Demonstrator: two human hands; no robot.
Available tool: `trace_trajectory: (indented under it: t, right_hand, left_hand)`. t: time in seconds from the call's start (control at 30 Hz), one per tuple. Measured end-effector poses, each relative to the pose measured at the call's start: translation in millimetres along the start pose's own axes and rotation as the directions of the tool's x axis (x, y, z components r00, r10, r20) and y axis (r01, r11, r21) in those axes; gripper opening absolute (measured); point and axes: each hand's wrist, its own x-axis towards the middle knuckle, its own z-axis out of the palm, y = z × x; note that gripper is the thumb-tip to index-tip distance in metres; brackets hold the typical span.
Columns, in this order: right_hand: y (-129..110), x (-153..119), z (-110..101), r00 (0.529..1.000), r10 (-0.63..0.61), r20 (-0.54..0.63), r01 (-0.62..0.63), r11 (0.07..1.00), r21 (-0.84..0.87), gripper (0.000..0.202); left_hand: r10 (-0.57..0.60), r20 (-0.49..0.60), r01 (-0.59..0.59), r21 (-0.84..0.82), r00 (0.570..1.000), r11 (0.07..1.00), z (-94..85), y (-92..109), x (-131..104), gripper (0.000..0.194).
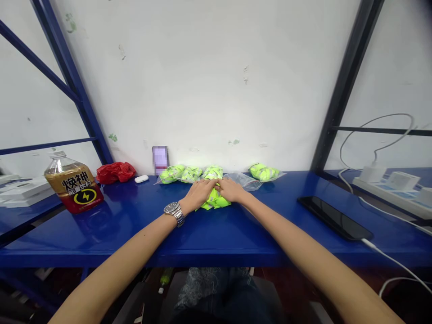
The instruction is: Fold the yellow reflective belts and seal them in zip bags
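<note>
Both my hands are on a crumpled neon yellow-green reflective vest (218, 200) with pale silvery strips, on the blue table. My left hand (200, 192), with a metal watch (174, 211) on the wrist, holds it from the left. My right hand (231, 189) grips it from the right, the fingers of both hands meeting over its middle and hiding part of it. Just behind my hands lies more neon fabric (213, 171); whether it is the same piece I cannot tell. Neon bundles in clear bags lie at the left (173, 174) and right (263, 172). A clear plastic bag (241, 179) lies between.
A large drink bottle (74, 184) and a red plastic bag (116, 172) stand left, near a white case (141, 178). A phone (160, 159) leans on the wall. At right, a black phone (334, 218) trails a white cable near a power strip (388, 182). Blue table's (135, 234) front edge is near.
</note>
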Motion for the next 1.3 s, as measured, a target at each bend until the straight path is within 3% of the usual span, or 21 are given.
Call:
trace_trajectory:
  t: [0.1, 0.2, 0.27, 0.4, 0.57, 0.7, 0.8, 0.9, 1.0, 1.13, 1.2, 1.3]
  right_hand:
    - [-2, -1, 1, 0.999, 0.020, -0.031, -0.020, 1.000, -0.004, 0.033]
    - [-4, 1, 2, 0.998, 0.026, -0.051, -0.027, 1.000, -0.011, 0.029]
    - [-5, 3, 4, 0.998, 0.028, -0.058, -0.029, 0.999, -0.016, 0.027]
    - [-5, 6, 9, 0.996, 0.041, -0.084, -0.042, 0.999, -0.004, 0.024]
    - [-1, -1, 12, 0.991, -0.037, -0.129, 0.042, 0.999, 0.035, 0.034]
    - [9, -15, 8, 0.966, -0.232, -0.115, 0.243, 0.965, 0.100, 0.041]
    - [20, -22, 4, 0.934, -0.356, -0.032, 0.356, 0.922, 0.152, 0.063]
    - [26, -24, 4, 0.930, -0.366, 0.037, 0.357, 0.922, 0.151, 0.088]
    - [24, -25, 7, 0.936, -0.353, -0.010, 0.351, 0.926, 0.139, 0.107]
    - [19, -28, 6, 0.892, -0.424, -0.157, 0.442, 0.890, 0.114, 0.095]
    - [16, -30, 1, 0.871, -0.467, -0.152, 0.479, 0.876, 0.055, 0.086]
    - [9, -34, -7, 0.885, -0.461, -0.071, 0.459, 0.887, -0.042, 0.074]
  left_hand:
    - [0.000, 0.004, 0.001, -0.189, 1.000, 0.982, 4.5, -2, -5, 0.039]
    - [-0.088, 0.044, 0.098, -0.319, 0.995, 0.943, 2.4, 1, -14, 0.047]
    - [-0.102, 0.099, 0.127, -0.295, 0.990, 0.947, -2.0, 6, -18, 0.056]
    - [-0.037, 0.146, 0.055, -0.120, 0.989, 0.991, -7.9, 13, -19, 0.083]
    - [0.036, 0.114, -0.027, -0.076, 0.993, 0.997, -3.1, 7, -15, 0.072]
    - [0.079, 0.107, -0.067, -0.117, 0.991, 0.991, -1.1, 2, -13, 0.067]
    - [0.086, 0.120, -0.066, -0.162, 0.989, 0.985, -3.2, 0, -11, 0.070]
    - [0.038, 0.163, -0.008, -0.181, 0.986, 0.983, -7.0, 1, -10, 0.079]
    - [0.029, 0.189, 0.011, -0.208, 0.981, 0.978, -11.1, 3, -10, 0.085]
    - [0.002, 0.215, 0.055, -0.255, 0.977, 0.965, -13.5, 3, -9, 0.083]
    - [-0.024, 0.241, 0.088, -0.259, 0.970, 0.962, -13.4, 2, -8, 0.085]
    - [-0.017, 0.251, 0.086, -0.269, 0.968, 0.959, -13.9, 1, -6, 0.083]
